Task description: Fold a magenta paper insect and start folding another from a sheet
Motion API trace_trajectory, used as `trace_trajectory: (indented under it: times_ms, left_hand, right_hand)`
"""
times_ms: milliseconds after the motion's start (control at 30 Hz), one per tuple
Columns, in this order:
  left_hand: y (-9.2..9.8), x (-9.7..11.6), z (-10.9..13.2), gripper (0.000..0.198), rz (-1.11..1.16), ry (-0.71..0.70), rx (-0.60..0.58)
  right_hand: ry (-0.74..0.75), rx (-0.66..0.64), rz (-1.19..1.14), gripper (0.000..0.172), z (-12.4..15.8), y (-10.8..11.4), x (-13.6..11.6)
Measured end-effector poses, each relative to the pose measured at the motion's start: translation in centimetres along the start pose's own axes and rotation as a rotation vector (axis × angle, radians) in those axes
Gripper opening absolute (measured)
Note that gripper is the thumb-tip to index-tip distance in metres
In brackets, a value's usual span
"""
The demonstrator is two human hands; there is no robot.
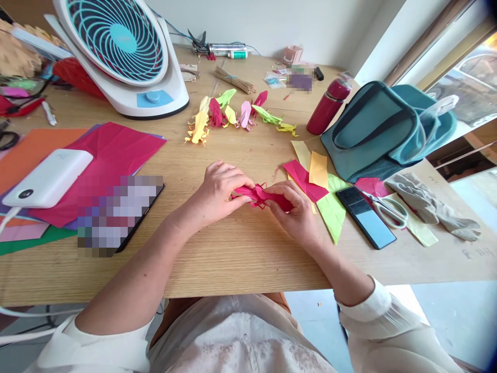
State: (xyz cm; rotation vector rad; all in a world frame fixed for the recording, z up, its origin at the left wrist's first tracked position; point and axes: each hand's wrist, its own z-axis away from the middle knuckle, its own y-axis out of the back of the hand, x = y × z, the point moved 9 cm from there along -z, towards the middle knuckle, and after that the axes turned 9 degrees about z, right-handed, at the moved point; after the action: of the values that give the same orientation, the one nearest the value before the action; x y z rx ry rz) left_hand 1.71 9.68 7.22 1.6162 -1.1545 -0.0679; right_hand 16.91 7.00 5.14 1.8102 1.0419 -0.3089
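A folded crimson paper figure (259, 194) with thin strips sticking out is held just above the wooden table, in front of my body. My left hand (225, 186) pinches its left end between thumb and fingers. On the other end, my right hand (293, 210) grips with thumb and forefinger, and its fingers cover part of the paper. Beyond both hands stands a group of folded paper figures (244, 115) in yellow, green, pink and red. Right of my right hand lie paper scraps (319, 168) in red, yellow and green.
At left are a white fan (171, 96), coloured paper sheets (128, 155), a power bank (50, 176) and a phone with a blurred screen (120, 217). At right are a red bottle (326, 109), a teal bag (373, 129), a dark phone (365, 215), scissors (390, 211) and grey gloves (419, 197).
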Motion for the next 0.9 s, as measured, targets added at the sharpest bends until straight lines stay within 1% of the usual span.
trace_trajectory:
  times_ms: [167,233,333,500,667,900]
  left_hand:
    - [-0.18,0.18,0.0,0.008,0.003,-0.014,-0.002]
    - [-0.34,0.19,0.08,0.008,0.002,-0.017,0.001]
    - [-0.57,0.27,0.18,0.008,0.001,-0.029,0.006]
    - [-0.66,0.68,0.13,0.009,-0.006,-0.05,0.012]
    - [-0.52,0.72,0.01,0.01,0.005,-0.026,0.015]
    - [-0.2,0.53,0.02,0.011,0.046,-0.022,0.044]
  right_hand:
    - [0.025,-0.035,0.067,0.017,0.1,-0.52,0.29]
    - [0.024,-0.063,0.063,0.019,0.14,-0.83,0.42]
    - [0.0,-0.079,0.019,0.017,0.16,-0.97,0.59]
    - [-0.04,-0.054,-0.038,0.017,0.09,-0.61,0.62]
    - [-0.067,-0.038,-0.031,0.02,0.04,-0.46,0.81]
    - [-0.04,-0.004,-0.023,0.021,0.14,-0.29,0.77]
